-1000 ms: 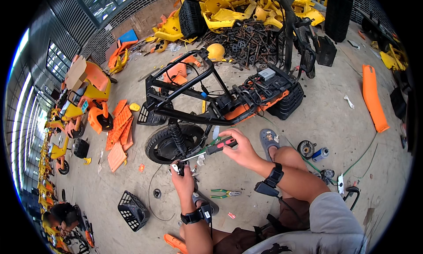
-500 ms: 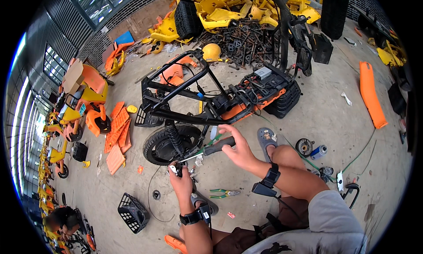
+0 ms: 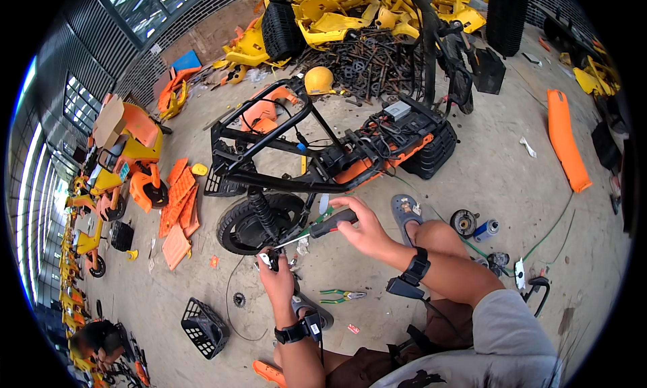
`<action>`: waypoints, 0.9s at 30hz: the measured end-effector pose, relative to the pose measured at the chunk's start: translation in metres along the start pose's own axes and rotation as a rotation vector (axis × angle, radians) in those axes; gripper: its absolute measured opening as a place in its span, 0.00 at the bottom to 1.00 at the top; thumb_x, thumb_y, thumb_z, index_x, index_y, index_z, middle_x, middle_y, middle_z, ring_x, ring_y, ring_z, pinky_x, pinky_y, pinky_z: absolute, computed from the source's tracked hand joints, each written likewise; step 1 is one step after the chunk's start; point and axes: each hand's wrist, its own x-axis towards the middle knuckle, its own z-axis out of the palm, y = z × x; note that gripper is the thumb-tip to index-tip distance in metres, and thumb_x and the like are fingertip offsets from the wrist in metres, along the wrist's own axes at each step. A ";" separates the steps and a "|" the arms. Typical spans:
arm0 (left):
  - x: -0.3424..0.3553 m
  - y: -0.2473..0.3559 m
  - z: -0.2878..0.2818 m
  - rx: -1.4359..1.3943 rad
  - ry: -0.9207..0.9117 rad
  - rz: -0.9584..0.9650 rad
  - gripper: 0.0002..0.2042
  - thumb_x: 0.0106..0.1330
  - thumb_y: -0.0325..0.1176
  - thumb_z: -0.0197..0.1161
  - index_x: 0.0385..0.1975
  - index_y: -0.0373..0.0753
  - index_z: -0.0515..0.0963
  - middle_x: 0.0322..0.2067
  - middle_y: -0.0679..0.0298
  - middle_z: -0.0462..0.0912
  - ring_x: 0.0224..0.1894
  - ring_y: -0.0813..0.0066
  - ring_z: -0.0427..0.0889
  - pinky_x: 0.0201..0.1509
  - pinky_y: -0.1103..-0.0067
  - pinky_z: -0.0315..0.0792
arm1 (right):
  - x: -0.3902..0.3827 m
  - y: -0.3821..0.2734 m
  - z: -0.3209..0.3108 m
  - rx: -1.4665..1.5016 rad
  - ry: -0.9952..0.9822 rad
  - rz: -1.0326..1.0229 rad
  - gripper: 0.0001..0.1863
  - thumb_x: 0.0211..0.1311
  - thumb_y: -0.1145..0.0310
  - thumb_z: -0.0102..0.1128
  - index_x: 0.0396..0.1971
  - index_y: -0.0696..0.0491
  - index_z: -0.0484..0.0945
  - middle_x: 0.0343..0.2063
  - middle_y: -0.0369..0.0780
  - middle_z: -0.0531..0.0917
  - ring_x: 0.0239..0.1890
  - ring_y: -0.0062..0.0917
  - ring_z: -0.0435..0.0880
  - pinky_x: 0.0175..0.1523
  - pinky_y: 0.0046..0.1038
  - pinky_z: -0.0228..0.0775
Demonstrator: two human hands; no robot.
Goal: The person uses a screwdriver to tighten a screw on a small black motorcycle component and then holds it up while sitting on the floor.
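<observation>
My right hand point(image 3: 364, 228) is closed around the dark handle of a screwdriver point(image 3: 333, 223). Its shaft slants down left, and the tip comes close to a small black-and-silver part point(image 3: 269, 259) pinched in my left hand point(image 3: 276, 283); whether they touch I cannot tell. Both hands are beside the rear wheel point(image 3: 232, 233) of a stripped scooter, just below its shock absorber point(image 3: 263, 211). The black tube frame point(image 3: 283, 181) stretches above them. Green-handled pliers point(image 3: 342, 296) lie on the floor between my arms.
A black basket point(image 3: 204, 327) and a small gear point(image 3: 239, 298) lie left of my left arm. Right of my knee are a round hub part point(image 3: 464, 223) and a blue spray can point(image 3: 486, 230). Orange panels point(image 3: 178, 213) lie at left; scrap metal point(image 3: 367, 61) is heaped behind. Another person point(image 3: 101, 337) crouches at lower left.
The view has shifted very slightly. Both hands keep their holds, and the screwdriver stays at nearly the same slant.
</observation>
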 end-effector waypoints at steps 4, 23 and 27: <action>0.003 -0.002 0.005 -0.007 0.008 0.048 0.15 0.66 0.23 0.58 0.52 0.33 0.70 0.28 0.66 0.74 0.25 0.80 0.77 0.28 0.82 0.70 | 0.001 0.011 -0.006 0.045 -0.073 0.159 0.17 0.62 0.72 0.58 0.51 0.55 0.75 0.40 0.41 0.78 0.41 0.32 0.82 0.47 0.27 0.73; 0.003 -0.002 0.007 -0.059 -0.007 0.059 0.14 0.66 0.23 0.58 0.50 0.34 0.69 0.28 0.66 0.74 0.25 0.80 0.76 0.29 0.82 0.70 | 0.001 0.012 0.000 -0.066 0.081 -0.161 0.13 0.67 0.68 0.58 0.48 0.56 0.77 0.41 0.40 0.80 0.41 0.32 0.81 0.47 0.30 0.72; 0.003 -0.003 0.003 -0.051 0.003 0.058 0.14 0.66 0.23 0.58 0.51 0.34 0.69 0.28 0.66 0.75 0.26 0.80 0.76 0.29 0.82 0.71 | 0.001 0.011 0.003 -0.043 0.011 -0.005 0.14 0.64 0.71 0.58 0.50 0.55 0.76 0.42 0.41 0.79 0.42 0.32 0.80 0.49 0.31 0.72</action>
